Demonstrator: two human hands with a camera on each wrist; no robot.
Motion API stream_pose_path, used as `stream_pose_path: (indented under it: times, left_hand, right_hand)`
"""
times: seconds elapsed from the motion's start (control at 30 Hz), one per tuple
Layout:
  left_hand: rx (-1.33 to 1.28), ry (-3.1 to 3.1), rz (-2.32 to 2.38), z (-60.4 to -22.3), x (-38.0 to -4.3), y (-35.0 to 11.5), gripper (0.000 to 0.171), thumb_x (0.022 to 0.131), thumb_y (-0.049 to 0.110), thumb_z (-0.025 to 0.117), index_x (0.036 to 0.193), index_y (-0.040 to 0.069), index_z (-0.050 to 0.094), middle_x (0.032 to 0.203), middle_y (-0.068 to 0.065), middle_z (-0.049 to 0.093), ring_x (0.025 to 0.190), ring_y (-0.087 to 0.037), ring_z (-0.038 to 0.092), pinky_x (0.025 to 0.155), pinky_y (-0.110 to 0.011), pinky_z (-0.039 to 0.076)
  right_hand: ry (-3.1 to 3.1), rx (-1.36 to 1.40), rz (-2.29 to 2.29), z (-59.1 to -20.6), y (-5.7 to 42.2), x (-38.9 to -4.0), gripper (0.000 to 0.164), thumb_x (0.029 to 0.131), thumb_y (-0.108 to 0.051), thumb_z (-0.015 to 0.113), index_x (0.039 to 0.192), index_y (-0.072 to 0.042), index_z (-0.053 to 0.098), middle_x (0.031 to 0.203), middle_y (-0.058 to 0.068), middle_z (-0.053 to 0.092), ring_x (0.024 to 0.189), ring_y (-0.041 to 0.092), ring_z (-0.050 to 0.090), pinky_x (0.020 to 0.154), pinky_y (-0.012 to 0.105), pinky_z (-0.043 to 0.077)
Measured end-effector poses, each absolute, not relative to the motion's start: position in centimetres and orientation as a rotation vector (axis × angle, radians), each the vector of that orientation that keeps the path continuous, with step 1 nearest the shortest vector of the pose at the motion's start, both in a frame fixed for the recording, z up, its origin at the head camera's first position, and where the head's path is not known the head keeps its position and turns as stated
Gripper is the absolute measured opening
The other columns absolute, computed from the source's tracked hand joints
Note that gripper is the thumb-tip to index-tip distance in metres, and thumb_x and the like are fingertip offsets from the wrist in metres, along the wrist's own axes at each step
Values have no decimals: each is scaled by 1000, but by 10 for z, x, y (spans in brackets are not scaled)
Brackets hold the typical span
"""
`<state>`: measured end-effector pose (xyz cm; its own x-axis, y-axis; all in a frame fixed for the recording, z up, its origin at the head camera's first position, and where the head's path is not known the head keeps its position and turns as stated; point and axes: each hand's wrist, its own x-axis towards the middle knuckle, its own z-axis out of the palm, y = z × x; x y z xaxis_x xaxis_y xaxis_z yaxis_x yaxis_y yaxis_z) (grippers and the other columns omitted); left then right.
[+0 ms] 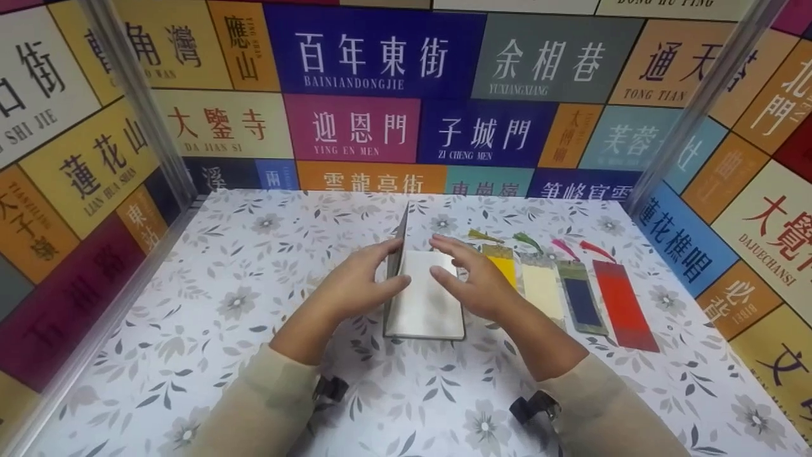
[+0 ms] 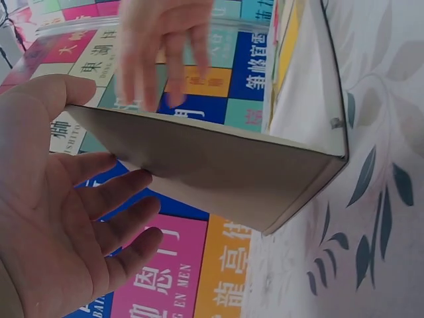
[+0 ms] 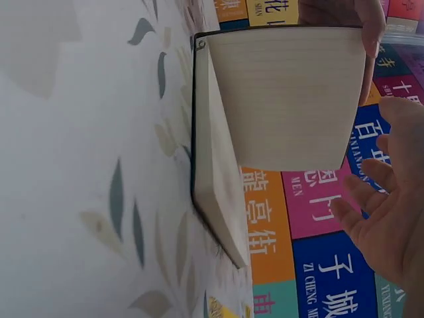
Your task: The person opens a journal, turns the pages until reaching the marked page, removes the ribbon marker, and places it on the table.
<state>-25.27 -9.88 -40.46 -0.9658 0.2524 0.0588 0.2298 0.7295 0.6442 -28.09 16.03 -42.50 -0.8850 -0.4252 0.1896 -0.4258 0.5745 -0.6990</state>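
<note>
A notebook (image 1: pixel 431 311) lies spread on the patterned tablecloth, its front cover standing upright at the left and a blank page facing up. My left hand (image 1: pixel 355 285) holds the cover, thumb over its free edge and fingers behind its grey-brown outside (image 2: pixel 199 159). In the right wrist view, faintly lined paper (image 3: pixel 291 99) shows on the raised side. My right hand (image 1: pixel 476 276) hovers over the right part of the page, fingers loosely spread with nothing in them. In the right wrist view its fingers are apart from the notebook.
To the right lie tasselled bookmarks: a yellow one (image 1: pixel 503 265), a cream one (image 1: pixel 540 289), a dark blue one (image 1: pixel 582 298) and a red one (image 1: pixel 625 304). The floral tablecloth (image 1: pixel 222 355) spreads all around. Panels with coloured street-name signs (image 1: pixel 374 54) wall the table's back and sides.
</note>
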Motion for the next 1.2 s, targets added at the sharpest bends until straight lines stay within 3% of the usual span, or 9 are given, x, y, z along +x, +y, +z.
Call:
stream_pose_path:
  times: [0.17,0.37,0.57,0.8,1.0,1.2]
  left_hand:
    - [444,2894,1091,-408,-254,-94,76,98,57,65,166,29,42,168,4,49,158,-24,45,131,-52,37]
    - [502,2855,1081,-413,-256,-92,82,99,66,61,167,26,40,171,1,45,159,-26,42,132,-51,35]
    - [611,2827,1092,-419,-260,-92,85,98,73,56,167,26,39,172,-4,43,160,-29,40,132,-54,33]
    - [757,2752,1094,-432,-262,-94,85,99,74,54,167,26,39,173,-2,41,162,-28,37,133,-55,31]
    - [822,2706,994,-441,-266,-97,82,101,70,53,168,26,36,175,-7,37,162,-32,36,133,-56,32]
    - [808,2708,793,-451,-266,-94,74,104,57,58,169,30,34,178,-6,29,162,-37,35,131,-58,33]
  right_hand:
    - [-2697,868,1279,-414,147,-290,54,109,-55,54,160,-36,51,171,-11,43,157,20,45,124,53,46]
    - [-2752,870,1228,-411,141,-295,56,108,-60,51,158,-33,54,169,-15,45,157,20,46,125,50,47]
    - [-2737,855,1268,-418,145,-296,55,108,-56,55,155,-26,59,167,-10,49,158,21,45,125,51,46]
    - [-2695,849,1328,-426,153,-293,58,106,-51,63,153,-18,60,166,-4,51,155,21,48,126,44,45]
    - [-2646,829,1397,-435,164,-290,51,104,-33,71,150,-12,64,167,5,49,155,28,48,125,48,46]
    - [-2645,798,1404,-446,175,-285,46,100,-14,69,146,-10,66,168,7,48,154,32,49,124,51,46]
